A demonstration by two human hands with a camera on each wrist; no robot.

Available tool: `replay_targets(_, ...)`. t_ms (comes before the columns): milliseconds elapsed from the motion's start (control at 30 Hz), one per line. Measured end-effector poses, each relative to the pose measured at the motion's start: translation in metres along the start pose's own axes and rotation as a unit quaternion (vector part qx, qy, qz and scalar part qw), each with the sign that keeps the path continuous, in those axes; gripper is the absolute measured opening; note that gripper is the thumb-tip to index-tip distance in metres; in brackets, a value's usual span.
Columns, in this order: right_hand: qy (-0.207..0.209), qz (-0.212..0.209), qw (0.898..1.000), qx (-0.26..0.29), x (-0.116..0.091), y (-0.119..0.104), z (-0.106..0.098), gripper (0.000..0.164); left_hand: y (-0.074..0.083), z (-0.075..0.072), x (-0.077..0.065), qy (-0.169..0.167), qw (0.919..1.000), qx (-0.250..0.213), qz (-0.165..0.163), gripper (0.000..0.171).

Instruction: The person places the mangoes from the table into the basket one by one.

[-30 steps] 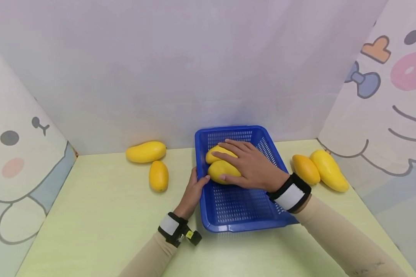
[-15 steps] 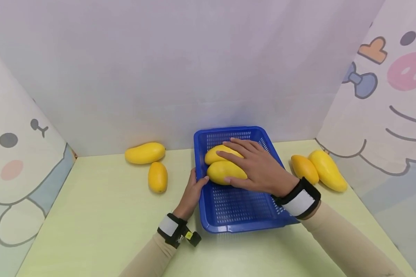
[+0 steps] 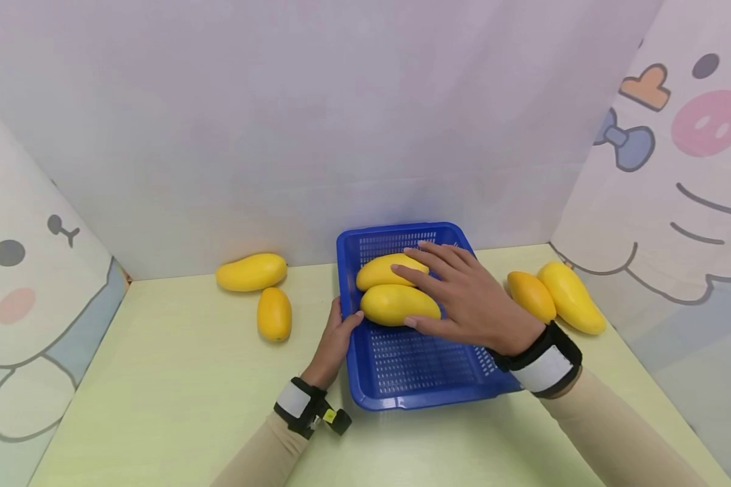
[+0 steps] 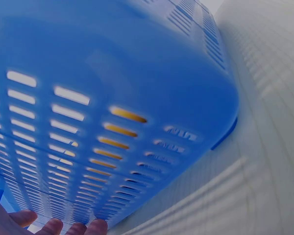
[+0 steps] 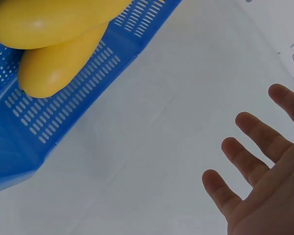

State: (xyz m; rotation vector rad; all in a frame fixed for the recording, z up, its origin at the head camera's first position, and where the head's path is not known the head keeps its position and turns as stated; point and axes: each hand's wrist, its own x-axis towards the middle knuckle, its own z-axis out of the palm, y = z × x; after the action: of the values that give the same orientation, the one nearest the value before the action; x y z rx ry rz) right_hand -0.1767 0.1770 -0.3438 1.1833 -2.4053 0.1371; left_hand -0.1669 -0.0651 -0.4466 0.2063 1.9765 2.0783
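Note:
A blue plastic basket (image 3: 423, 392) stands on the table, with two yellow mangoes side by side in its far-left part: a rear mango (image 3: 385, 270) and a front mango (image 3: 396, 306). My left hand (image 3: 334, 341) holds the basket's left wall, thumb over the rim and fingers outside; in the left wrist view its fingertips (image 4: 95, 227) lie along the slotted side. Over the right part of the basket hovers my right hand (image 3: 463, 297), fingers spread and holding nothing. The right wrist view shows those spread fingers (image 5: 259, 134) apart from the mangoes.
Left of the basket lie a long mango (image 3: 252, 272) and a smaller orange-yellow mango (image 3: 274, 314). On the right, an orange-yellow mango (image 3: 531, 296) rests against a long yellow one (image 3: 571, 297). A pale curtain (image 3: 280, 135) closes the table's (image 3: 176, 379) back edge.
My right hand has let go of the mangoes and drawn back to the right, uncovering more of both. The left hand keeps its hold on the basket.

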Motion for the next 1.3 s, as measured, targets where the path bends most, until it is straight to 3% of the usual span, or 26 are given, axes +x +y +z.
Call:
replay_targets(167, 0.0, 0.016, 1.0, -0.002, -0.011, 0.0, -0.002, 0.069, 0.012, 0.003, -0.008, 0.001, 0.9999, 0.01, 0.004, 0.056)
replay_targets(567, -0.003, 0.052, 0.999, -0.012, -0.028, 0.001, -0.011, 0.071, -0.019, -0.002, 0.009, 0.01, 0.9998, 0.001, 0.016, 0.055)
replay_targets(1100, 0.007, 0.104, 0.994, -0.025, -0.051, 0.004, -0.017, 0.072, -0.022, 0.0, 0.009, 0.015, 0.9994, 0.01, 0.029, 0.057)
replay_targets(1300, 0.008, 0.118, 0.993, -0.022, -0.056, 0.005, -0.019, 0.072, -0.021, 0.0, 0.009, 0.023, 0.9995, 0.01, 0.019, 0.053)
